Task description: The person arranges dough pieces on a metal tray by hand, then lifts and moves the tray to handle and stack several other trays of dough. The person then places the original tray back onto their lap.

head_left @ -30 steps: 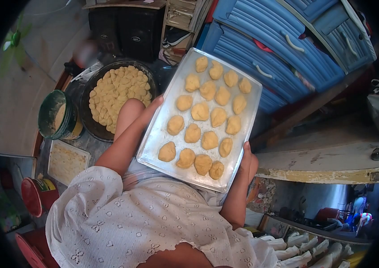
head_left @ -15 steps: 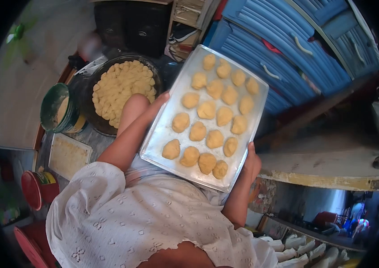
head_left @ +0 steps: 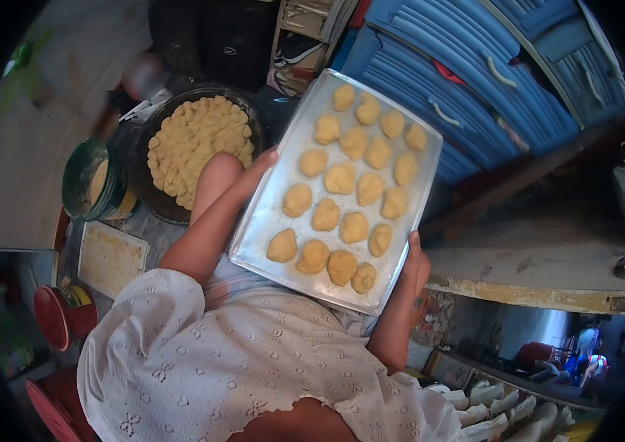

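A metal baking tray (head_left: pixel 265 239) is held over my lap, tilted in view, with several yellow dough balls (head_left: pixel 340 178) in rough rows on it. My left hand (head_left: pixel 262 163) grips the tray's left edge, its fingers mostly hidden beneath. On the lower right edge, my right hand (head_left: pixel 415 264) is closed round the rim, the thumb showing on top. Left of the tray, past my knee, a large dark round pan (head_left: pixel 152 193) holds a heap of small dough pieces (head_left: pixel 198 144).
A green bucket (head_left: pixel 80 173) with pale contents stands left of the pan, near a stained white board (head_left: pixel 112 258). Red containers (head_left: pixel 51 317) sit at lower left. Blue drawers (head_left: pixel 438 81) rise at upper right, above a worn ledge (head_left: pixel 533 283). Several white packets (head_left: pixel 489 412) lie at lower right.
The view has shifted very slightly. Both hands keep the same hold on the tray, and the dough balls stay in their places on it.
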`<state>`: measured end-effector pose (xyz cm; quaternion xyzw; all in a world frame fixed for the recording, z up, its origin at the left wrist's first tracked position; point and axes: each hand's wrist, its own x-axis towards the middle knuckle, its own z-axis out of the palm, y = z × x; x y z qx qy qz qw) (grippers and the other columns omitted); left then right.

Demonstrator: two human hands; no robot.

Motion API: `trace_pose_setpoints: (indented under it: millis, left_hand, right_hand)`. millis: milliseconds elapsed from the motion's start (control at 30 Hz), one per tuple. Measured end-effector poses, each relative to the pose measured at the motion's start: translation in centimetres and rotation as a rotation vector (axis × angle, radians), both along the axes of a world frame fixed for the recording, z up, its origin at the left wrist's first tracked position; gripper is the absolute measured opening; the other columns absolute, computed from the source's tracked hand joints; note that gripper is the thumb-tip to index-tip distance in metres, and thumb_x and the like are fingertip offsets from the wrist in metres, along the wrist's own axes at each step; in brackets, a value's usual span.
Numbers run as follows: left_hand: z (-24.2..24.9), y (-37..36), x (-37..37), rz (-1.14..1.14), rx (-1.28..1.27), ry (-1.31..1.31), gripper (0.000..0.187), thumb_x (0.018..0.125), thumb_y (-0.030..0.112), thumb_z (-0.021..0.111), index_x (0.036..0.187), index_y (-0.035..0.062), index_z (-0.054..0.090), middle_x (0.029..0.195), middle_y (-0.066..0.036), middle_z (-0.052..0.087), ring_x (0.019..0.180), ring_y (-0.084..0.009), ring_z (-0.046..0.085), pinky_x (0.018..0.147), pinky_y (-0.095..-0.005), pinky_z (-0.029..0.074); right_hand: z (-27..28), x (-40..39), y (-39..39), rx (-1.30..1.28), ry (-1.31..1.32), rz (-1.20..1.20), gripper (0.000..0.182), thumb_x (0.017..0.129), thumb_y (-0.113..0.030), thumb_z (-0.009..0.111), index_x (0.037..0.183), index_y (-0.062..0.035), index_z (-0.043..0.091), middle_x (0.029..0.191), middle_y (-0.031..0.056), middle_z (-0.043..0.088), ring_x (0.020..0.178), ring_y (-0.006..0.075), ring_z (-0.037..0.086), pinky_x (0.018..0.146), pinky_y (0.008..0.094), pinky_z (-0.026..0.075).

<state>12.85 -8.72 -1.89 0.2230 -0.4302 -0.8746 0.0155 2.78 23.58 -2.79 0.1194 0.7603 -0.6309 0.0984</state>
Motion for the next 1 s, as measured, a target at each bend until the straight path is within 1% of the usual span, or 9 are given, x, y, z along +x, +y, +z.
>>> trace_pose_setpoints:
  millis: [167, 233, 333, 467, 567, 667, 867, 933, 1000]
  left_hand:
    - [-1.5, -0.6, -0.3, -0.039, 0.026, 0.069, 0.059, 0.087, 0.041, 0.046, 0.135, 0.0096, 0.034, 0.130, -0.012, 0.043, 0.116, -0.0241, 0.041, 0.099, -0.0350, 0.032]
    - [-1.3, -0.4, -0.5, -0.011, -0.022, 0.014, 0.057, 0.088, 0.040, 0.045, 0.135, 0.0098, 0.034, 0.130, -0.013, 0.043, 0.117, -0.0243, 0.041, 0.098, -0.0346, 0.032]
    - [-1.3, -0.3, -0.5, -0.021, -0.042, -0.004, 0.056, 0.089, 0.040, 0.044, 0.135, 0.0097, 0.034, 0.130, -0.012, 0.043, 0.117, -0.0242, 0.041, 0.098, -0.0343, 0.033]
    - [-4.4, -1.3, -0.7, -0.037, 0.015, 0.024, 0.057, 0.089, 0.042, 0.045, 0.135, 0.0102, 0.034, 0.130, -0.012, 0.043, 0.117, -0.0245, 0.041, 0.098, -0.0345, 0.033]
    - [-4.0, -1.4, -0.7, -0.030, -0.054, -0.060, 0.058, 0.088, 0.044, 0.045, 0.135, 0.0108, 0.034, 0.130, -0.012, 0.043, 0.116, -0.0249, 0.042, 0.097, -0.0345, 0.033]
    - [-2.4, -0.8, -0.4, -0.018, -0.054, -0.021, 0.059, 0.088, 0.045, 0.045, 0.135, 0.0108, 0.034, 0.129, -0.012, 0.044, 0.115, -0.0251, 0.043, 0.097, -0.0345, 0.034]
    - [-5.0, -1.7, -0.8, 0.000, -0.058, -0.070, 0.059, 0.087, 0.047, 0.046, 0.133, 0.0102, 0.037, 0.127, -0.013, 0.046, 0.111, -0.0253, 0.046, 0.094, -0.0342, 0.036]
    - [-2.8, -1.0, -0.5, 0.015, -0.068, -0.122, 0.059, 0.087, 0.047, 0.046, 0.132, 0.0096, 0.039, 0.126, -0.013, 0.048, 0.109, -0.0256, 0.047, 0.093, -0.0338, 0.037]
    - [-2.3, -0.4, -0.4, 0.076, -0.152, -0.140, 0.060, 0.087, 0.049, 0.046, 0.128, 0.0056, 0.044, 0.121, -0.015, 0.052, 0.106, -0.0266, 0.050, 0.091, -0.0329, 0.038]
  right_hand:
    - [0.8, 0.3, -0.6, -0.017, 0.045, -0.013, 0.057, 0.080, -0.046, 0.060, 0.098, 0.0085, 0.061, 0.090, 0.0157, 0.064, 0.079, 0.0194, 0.060, 0.072, 0.0303, 0.046]
    - [0.9, 0.1, -0.2, 0.125, -0.035, -0.025, 0.059, 0.077, -0.048, 0.061, 0.093, 0.0083, 0.063, 0.085, 0.0147, 0.064, 0.076, 0.0186, 0.059, 0.070, 0.0306, 0.045]
    - [0.6, -0.3, 0.2, 0.276, -0.016, -0.039, 0.059, 0.075, -0.049, 0.063, 0.088, 0.0082, 0.063, 0.082, 0.0139, 0.064, 0.074, 0.0184, 0.059, 0.068, 0.0307, 0.045]
    - [-0.1, 0.0, 0.3, 0.190, 0.073, -0.045, 0.062, 0.075, -0.051, 0.062, 0.089, 0.0094, 0.063, 0.082, 0.0147, 0.063, 0.073, 0.0189, 0.059, 0.067, 0.0311, 0.045]
    - [1.4, 0.6, -0.7, 0.165, 0.082, -0.052, 0.065, 0.075, -0.054, 0.060, 0.087, 0.0099, 0.063, 0.079, 0.0156, 0.063, 0.072, 0.0191, 0.059, 0.066, 0.0317, 0.044]
    - [3.3, 1.4, -1.7, 0.041, 0.070, 0.015, 0.064, 0.075, -0.054, 0.059, 0.082, 0.0097, 0.063, 0.075, 0.0153, 0.063, 0.070, 0.0185, 0.058, 0.066, 0.0318, 0.044]
    - [3.8, 1.8, -1.7, 0.045, 0.087, -0.026, 0.061, 0.076, -0.052, 0.059, 0.077, 0.0084, 0.064, 0.071, 0.0139, 0.063, 0.068, 0.0173, 0.056, 0.065, 0.0308, 0.043]
    - [5.4, 2.7, -2.5, -0.106, 0.195, 0.059, 0.061, 0.075, -0.053, 0.058, 0.077, 0.0082, 0.064, 0.072, 0.0157, 0.063, 0.069, 0.0198, 0.057, 0.067, 0.0324, 0.043]
    - [6.6, 3.0, -2.9, -0.041, 0.212, 0.053, 0.061, 0.075, -0.053, 0.058, 0.077, 0.0084, 0.063, 0.072, 0.0168, 0.063, 0.069, 0.0216, 0.058, 0.068, 0.0335, 0.043]
